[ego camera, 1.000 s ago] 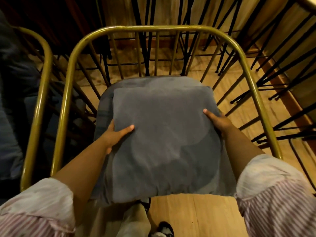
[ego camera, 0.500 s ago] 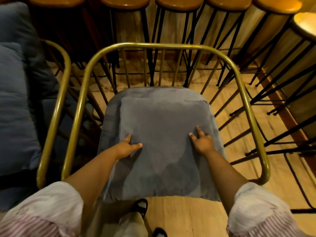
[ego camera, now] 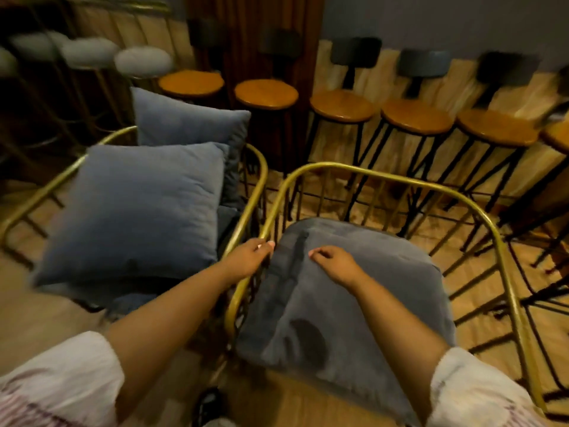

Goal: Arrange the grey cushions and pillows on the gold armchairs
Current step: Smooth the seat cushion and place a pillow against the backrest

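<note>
A grey cushion (ego camera: 369, 297) lies flat on the seat of the right gold armchair (ego camera: 385, 180). My right hand (ego camera: 335, 265) hovers low over its left part, fingers loosely bent and holding nothing. My left hand (ego camera: 251, 255) is at this chair's left rail, beside the cushion's edge, with its fingers curled and nothing visibly in them. On the left gold armchair (ego camera: 258, 167), a large blue-grey pillow (ego camera: 138, 211) leans in front of a second pillow (ego camera: 184, 121) propped at the back.
A row of round wooden stools (ego camera: 343, 106) on black legs stands right behind both armchairs. Grey padded stools (ego camera: 143, 61) are at the far left. The two chairs stand nearly rail to rail. My shoe (ego camera: 209, 405) is on the wooden floor below.
Both hands have left the middle of the cushion and shifted left toward the chair's left rail. My view has swung up and left, bringing the left armchair and its pillows into sight.
</note>
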The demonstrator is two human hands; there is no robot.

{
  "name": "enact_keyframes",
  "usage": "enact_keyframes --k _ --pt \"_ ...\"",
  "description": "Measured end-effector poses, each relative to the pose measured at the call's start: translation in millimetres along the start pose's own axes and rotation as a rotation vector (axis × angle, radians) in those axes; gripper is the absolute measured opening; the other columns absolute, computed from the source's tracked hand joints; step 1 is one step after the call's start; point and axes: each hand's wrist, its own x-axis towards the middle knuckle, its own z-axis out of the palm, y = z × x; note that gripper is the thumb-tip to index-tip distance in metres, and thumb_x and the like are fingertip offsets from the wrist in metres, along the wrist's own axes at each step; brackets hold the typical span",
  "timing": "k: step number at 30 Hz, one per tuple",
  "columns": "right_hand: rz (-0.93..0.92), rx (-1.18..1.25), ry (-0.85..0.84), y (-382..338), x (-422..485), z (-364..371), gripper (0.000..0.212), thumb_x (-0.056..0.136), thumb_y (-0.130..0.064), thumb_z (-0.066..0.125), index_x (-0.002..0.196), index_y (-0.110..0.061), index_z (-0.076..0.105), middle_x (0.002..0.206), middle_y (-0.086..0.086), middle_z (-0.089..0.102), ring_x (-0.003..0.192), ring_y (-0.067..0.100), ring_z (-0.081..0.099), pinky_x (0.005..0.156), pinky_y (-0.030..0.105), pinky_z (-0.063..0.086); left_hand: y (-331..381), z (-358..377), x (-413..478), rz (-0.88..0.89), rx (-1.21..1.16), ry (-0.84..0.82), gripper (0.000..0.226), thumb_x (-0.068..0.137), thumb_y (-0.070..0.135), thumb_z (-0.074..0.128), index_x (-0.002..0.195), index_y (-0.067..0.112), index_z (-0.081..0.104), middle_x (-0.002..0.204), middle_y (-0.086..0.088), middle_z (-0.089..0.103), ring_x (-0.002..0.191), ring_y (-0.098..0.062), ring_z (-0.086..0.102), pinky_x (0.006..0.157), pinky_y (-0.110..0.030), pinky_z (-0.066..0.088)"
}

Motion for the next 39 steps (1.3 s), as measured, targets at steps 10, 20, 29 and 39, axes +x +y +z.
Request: enact_keyframes --k 10,20,29,39 --pt "-0.035 0.110 -0.060 -146.3 136.0 118.1 0.016 0.094 -0.023 0.056 0.108 -0.017 0.059 0.076 -0.008 0.052 0.071 0.009 0.050 0.055 0.013 0.034 -111.5 -204.5 49.1 -0.072 -0.152 0.339 0.052 0.097 0.027 0.049 0.142 0.002 0.039 0.148 -0.017 0.042 0.137 -0.027 0.041 0.109 -0.031 0.030" --pt "0.141 0.205 0.093 -218.3 280.4 237.1 0.115 0.061 -0.077 0.063 0.150 -0.016 0.022 0.155 0.015 0.029 0.143 0.035 0.029 0.116 0.050 0.026 -286.4 -352.9 180.8 -0.227 -0.259 0.426 0.089 0.080 0.054 0.061 0.148 0.005 0.029 0.152 -0.015 0.037 0.141 -0.034 0.035 0.116 -0.048 0.030" --pt "0.165 0.382 0.203 -195.0 309.7 250.7 0.128 0.047 -0.070 0.074 0.151 -0.039 0.005 0.160 0.001 0.017 0.144 0.027 0.026 0.115 0.045 0.029 -327.8 -379.1 216.5 -0.399 -0.413 0.522 0.114 0.060 0.062 0.076 0.151 0.022 0.021 0.156 -0.005 0.029 0.140 -0.030 0.035 0.114 -0.045 0.032" --pt "0.204 0.535 0.263 -193.7 305.7 249.0 0.103 0.072 -0.038 0.079 0.152 -0.029 0.015 0.152 0.003 0.034 0.132 0.027 0.044 0.095 0.034 0.041 -342.9 -382.8 205.1 -0.365 -0.643 0.525 0.092 0.067 0.052 0.077 0.144 0.017 0.040 0.147 -0.003 0.047 0.132 -0.026 0.048 0.102 -0.033 0.041"
